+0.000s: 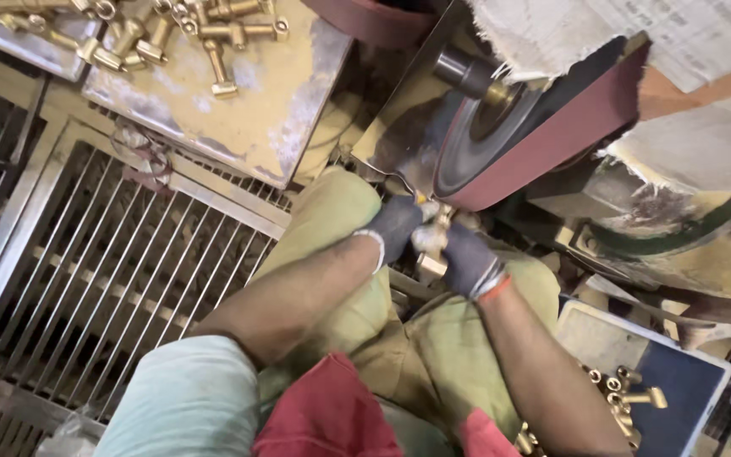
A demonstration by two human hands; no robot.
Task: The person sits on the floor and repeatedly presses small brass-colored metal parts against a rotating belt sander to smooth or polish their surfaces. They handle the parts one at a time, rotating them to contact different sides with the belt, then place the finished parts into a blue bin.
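Head view: the only camera, looking down over the person's lap at both gloved hands.
Left hand (395,227): in a dark grey glove, fingers closed on the upper part of the brass fitting (431,247).
Right hand (467,261): in a dark grey glove with an orange cuff, fingers closed on the lower part of the same fitting.
Brass fitting, place: between the two hands, above the knees, its top end right at the lower edge of the maroon sanding belt (552,135).
Brass fitting, axis: long axis runs nearly up-down in the picture, tilted slightly; upper end points toward the belt, the squarish lower end points toward the person.
Hidden: both gloves cover the fitting's middle, so its full shape cannot be made out; whether its tip truly touches the belt cannot be told.
Cut off: the belt leaves the picture at the top; the grey contact wheel (475,144) shows only in part, under torn white cloth (552,34).
Desk (255,110): worn yellowish top at upper left, carrying a loose heap of brass parts (213,42), cut by the top edge.
Blue tray (678,381): lower right, holding more brass fittings, partly behind the right forearm.
Floor grate (112,262): metal bars, left.
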